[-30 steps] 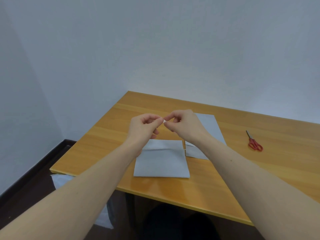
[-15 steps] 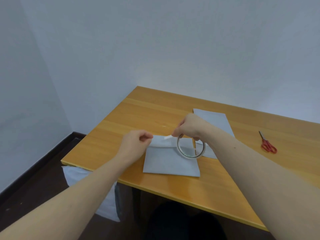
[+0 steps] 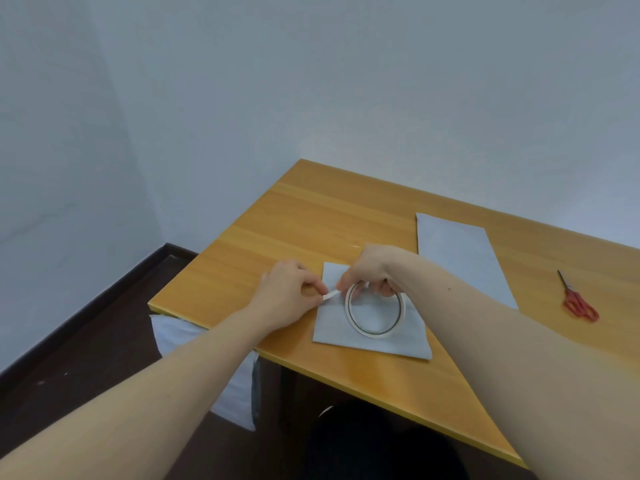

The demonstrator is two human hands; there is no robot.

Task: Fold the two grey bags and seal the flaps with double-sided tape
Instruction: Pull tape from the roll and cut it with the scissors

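Your left hand (image 3: 289, 292): fingers curled, thumb and forefinger pinching the free white end of the tape.
Your right hand (image 3: 372, 271): fingers curled round the top of the tape roll (image 3: 375, 311), holding it upright above the folded grey bag (image 3: 372, 341).
Folded grey bag: flat on the wooden table (image 3: 277, 237), near its front edge.
Second grey bag (image 3: 460, 258): flat, farther back on the right.
Red scissors (image 3: 576, 301): well right, untouched.
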